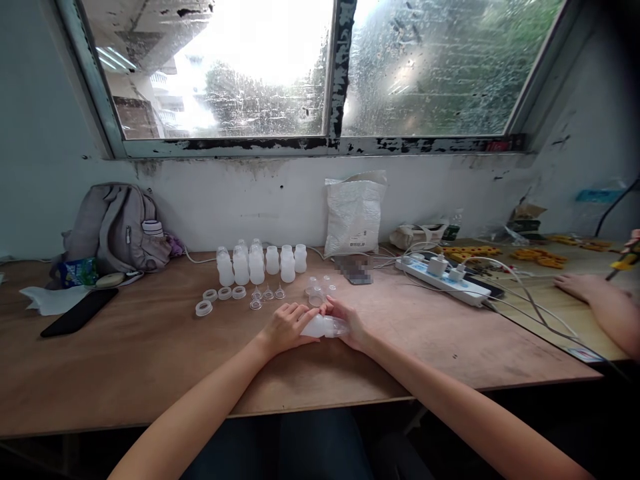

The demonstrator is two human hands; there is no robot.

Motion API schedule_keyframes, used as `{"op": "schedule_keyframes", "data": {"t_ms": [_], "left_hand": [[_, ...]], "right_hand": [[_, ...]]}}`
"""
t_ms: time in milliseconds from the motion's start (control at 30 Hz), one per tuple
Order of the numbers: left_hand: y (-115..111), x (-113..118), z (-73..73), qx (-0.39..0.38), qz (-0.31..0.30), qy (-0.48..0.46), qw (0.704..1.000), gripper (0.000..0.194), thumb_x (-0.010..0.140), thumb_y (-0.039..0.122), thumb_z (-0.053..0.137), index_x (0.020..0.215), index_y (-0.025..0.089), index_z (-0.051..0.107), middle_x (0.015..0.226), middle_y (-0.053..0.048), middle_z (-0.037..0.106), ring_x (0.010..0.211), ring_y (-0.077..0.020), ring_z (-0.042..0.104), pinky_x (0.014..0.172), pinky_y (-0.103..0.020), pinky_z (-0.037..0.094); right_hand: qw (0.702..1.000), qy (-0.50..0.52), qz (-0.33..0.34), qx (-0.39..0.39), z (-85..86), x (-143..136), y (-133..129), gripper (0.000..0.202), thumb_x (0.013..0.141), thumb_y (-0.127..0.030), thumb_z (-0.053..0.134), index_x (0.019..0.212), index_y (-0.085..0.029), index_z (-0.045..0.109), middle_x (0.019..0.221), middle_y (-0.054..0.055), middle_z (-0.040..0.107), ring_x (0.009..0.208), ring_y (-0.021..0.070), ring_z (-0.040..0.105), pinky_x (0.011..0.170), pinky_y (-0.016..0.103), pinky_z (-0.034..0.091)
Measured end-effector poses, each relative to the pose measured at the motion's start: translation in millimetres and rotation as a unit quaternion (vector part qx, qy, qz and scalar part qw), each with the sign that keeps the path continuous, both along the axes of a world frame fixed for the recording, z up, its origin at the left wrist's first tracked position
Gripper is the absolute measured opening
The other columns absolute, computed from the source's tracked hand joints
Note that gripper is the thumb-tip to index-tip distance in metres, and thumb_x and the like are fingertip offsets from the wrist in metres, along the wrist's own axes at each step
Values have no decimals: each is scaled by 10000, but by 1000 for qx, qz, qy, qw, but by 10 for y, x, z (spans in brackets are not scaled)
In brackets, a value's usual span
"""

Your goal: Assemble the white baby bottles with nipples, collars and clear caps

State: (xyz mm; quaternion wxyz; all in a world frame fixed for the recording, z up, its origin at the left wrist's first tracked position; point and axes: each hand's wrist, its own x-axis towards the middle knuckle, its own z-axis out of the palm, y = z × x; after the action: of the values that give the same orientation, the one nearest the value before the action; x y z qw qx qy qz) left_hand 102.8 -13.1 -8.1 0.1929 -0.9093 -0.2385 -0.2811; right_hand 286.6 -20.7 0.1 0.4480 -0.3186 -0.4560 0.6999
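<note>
The bottle (315, 327) is lying sideways at the near middle of the counter (165, 360). My left fingers (295, 312) are gripping its white body, and my right fingers (341, 309) are holding its clear end. Rings (203, 312) and teats (268, 294) are sitting farther left; more bottles (241, 268) are standing behind them.

Frosted white bottle (316, 325), horizontal, clear cap (337, 327) at right end.
</note>
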Motion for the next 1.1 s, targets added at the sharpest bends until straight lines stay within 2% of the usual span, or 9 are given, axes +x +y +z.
{"op": "schedule_keyframes", "data": {"t_ms": [133, 233, 300, 367, 467, 600, 700, 933, 1100], "left_hand": [[-13, -29, 46, -66, -26, -64, 995, 634, 711, 633, 473, 1136, 162, 486, 955, -95, 615, 849, -229, 576, 753, -361, 459], [-15, -91, 91, -169, -34, -165, 971, 569, 696, 566, 555, 1101, 169, 503, 984, -88, 608, 911, -227, 559, 822, -365, 443], [-5, -142, 108, -220, -34, -208, 952, 496, 712, 500, 574, 1083, 176, 511, 938, -66, 619, 847, -201, 578, 766, -331, 469], [14, -190, 114, -246, -30, -225, 942, 431, 721, 465, 577, 1044, 183, 526, 828, -28, 630, 671, -152, 585, 609, -266, 487], [55, -244, 123, -255, -12, -267, 929, 379, 732, 442, 576, 1003, 182, 525, 724, 8, 607, 527, -104, 533, 474, -209, 440], [137, -323, 155, -233, 31, -364, 901, 399, 755, 416, 562, 1063, 186, 456, 879, -34, 591, 657, -124, 555, 553, -221, 456], [216, -420, 173, -217, 54, -415, 882, 394, 761, 406, 560, 1072, 203, 428, 926, -38, 574, 712, -131, 562, 594, -226, 461], [443, -740, 142, -179, 101, -454, 867, 374, 781, 388, 535, 1071, 200, 392, 916, -45, 573, 775, -151, 590, 640, -243, 475], [584, -899, 76, -163, 149, -392, 893, 438, 739, 420, 574, 1076, 178, 432, 936, -79, 602, 860, -214, 588, 739, -338, 465]], "right_hand": [[999, -25, -25, 6, 24, -3, -10, 380, 758, -491, 455, 588, -162, 535, 566, 8, 524, 481, 117, 478, 433, 221, 359], [999, -30, -41, 18, 70, 13, -37, 371, 755, -483, 459, 592, -160, 540, 578, 10, 525, 482, 116, 476, 428, 218, 366], [998, -21, -53, 29, 115, 25, -49, 361, 762, -474, 448, 601, -165, 540, 596, 11, 534, 498, 118, 487, 438, 218, 381], [997, -30, -61, 44, 181, 27, -37, 365, 776, -464, 428, 601, -164, 542, 598, 16, 540, 502, 120, 491, 437, 217, 388], [993, -72, -71, 68, 349, -1, 43, 386, 799, -459, 402, 629, -155, 568, 614, 34, 555, 508, 124, 496, 424, 215, 400], [982, -127, -81, 115, 690, -107, 222, 246, 760, -398, 531, 785, -164, 602, 723, 39, 575, 587, 133, 528, 452, 220, 456], [968, -168, -77, 172, 922, -265, 346, 215, 686, -327, 653, 801, -154, 598, 743, 33, 579, 605, 120, 543, 502, 219, 483], [898, -247, -134, 338, 1148, -805, 576, 321, 651, -335, 680, 916, -173, 600, 921, 43, 582, 686, 119, 575, 597, 240, 488], [786, -428, -153, 420, 1269, -1159, 697, 347, 699, -344, 636, 1008, -190, 602, 886, 30, 599, 710, 113, 581, 652, 233, 457]]}}
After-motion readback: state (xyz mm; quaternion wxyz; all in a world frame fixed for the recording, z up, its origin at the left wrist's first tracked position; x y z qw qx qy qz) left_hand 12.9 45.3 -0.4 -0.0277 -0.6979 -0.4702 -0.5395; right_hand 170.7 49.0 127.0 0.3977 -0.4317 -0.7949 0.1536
